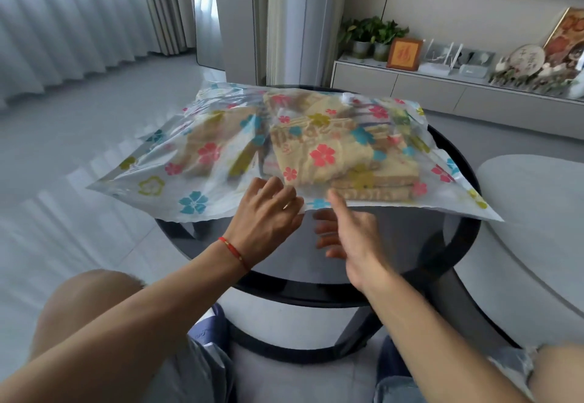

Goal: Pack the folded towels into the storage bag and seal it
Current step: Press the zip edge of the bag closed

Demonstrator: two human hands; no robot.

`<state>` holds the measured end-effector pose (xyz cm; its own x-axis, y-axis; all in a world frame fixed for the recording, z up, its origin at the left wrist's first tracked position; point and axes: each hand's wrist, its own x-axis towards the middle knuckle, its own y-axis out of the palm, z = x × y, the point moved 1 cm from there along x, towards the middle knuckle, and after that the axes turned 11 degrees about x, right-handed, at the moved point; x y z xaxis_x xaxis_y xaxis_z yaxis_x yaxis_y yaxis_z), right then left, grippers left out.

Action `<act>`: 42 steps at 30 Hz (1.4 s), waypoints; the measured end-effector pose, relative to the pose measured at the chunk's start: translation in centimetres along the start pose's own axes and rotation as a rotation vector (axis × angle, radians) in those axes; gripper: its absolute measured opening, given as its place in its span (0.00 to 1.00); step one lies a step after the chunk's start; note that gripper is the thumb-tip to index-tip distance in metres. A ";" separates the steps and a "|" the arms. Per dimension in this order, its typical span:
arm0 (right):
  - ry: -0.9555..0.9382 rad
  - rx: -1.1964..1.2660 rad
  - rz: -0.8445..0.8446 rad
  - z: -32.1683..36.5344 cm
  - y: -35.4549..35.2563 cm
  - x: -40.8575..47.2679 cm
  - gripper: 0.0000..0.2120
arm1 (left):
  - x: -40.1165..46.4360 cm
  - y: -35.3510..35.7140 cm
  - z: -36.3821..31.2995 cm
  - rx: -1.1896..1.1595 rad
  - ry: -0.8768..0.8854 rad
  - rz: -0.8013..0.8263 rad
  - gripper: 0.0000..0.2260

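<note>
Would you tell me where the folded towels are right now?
Inside the storage bag on the round table, the folded towels lie just beyond both hands.

Round dark glass table, one item on top.

The table (436, 257) had a black rim and a smoky glass top. A clear storage bag (177, 178) printed with coloured flowers lay flat across its far half, overhanging the rim at left and right. Folded tan towels (341, 156) showed through the plastic, stacked toward the right. The near part of the glass was bare.
</note>
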<state>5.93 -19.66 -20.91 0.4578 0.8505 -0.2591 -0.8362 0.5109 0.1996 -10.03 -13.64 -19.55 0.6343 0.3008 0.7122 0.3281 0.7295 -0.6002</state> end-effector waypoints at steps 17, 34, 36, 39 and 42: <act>-0.034 0.191 -0.212 -1.8 1.8 -0.1 0.16 | -4.6 0.2 6.4 0.096 0.028 -0.098 0.06; -0.036 0.046 -0.025 -3.7 11.8 -2.4 0.15 | -7.2 -0.9 7.5 0.118 -0.065 0.024 0.05; -0.017 0.078 -0.038 -3.9 11.7 -2.5 0.16 | -7.6 -1.1 8.3 0.150 -0.052 0.036 0.05; 0.034 0.146 -0.068 -3.9 11.8 -2.5 0.15 | -8.8 -1.8 10.4 0.183 -0.062 0.060 0.06; 0.032 0.189 -0.089 -3.7 11.8 -2.5 0.15 | -10.6 -2.9 13.4 0.214 -0.084 0.094 0.06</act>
<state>-6.20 -16.27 -21.42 0.5152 0.7980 -0.3128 -0.7198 0.6009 0.3476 -27.11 -10.71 -20.50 0.5917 0.4165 0.6902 0.1091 0.8070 -0.5804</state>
